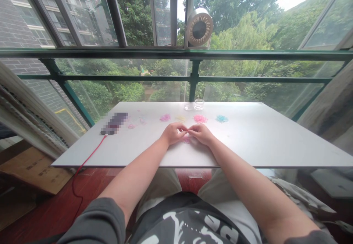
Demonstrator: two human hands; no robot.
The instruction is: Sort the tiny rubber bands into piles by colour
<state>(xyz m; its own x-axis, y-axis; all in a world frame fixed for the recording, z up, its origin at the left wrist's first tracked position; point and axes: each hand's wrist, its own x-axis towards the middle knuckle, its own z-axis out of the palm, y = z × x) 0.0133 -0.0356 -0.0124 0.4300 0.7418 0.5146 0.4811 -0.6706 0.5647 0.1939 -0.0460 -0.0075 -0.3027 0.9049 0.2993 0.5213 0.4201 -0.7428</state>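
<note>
My left hand (174, 133) and my right hand (202, 133) meet over the middle of the white table (248, 141), fingertips pinched together. Whatever sits between the fingers is too small to make out. Just below them lies a small pink-purple pile (186, 139), partly covered by the hands. Beyond the hands is a row of little heaps of tiny pieces: a purple heap (165, 117), a pale yellow heap (181, 118), a hot-pink heap (200, 119) and a blue heap (222, 118).
Near the back edge stand a clear round container (199, 104) and a clear lid-like disc (188, 108). Pale pink bits (131, 126) lie at the left. A blurred-out dark device (114, 122) has a red cable (91, 155) running off the table. A fan-like device (199, 28) stands by the window.
</note>
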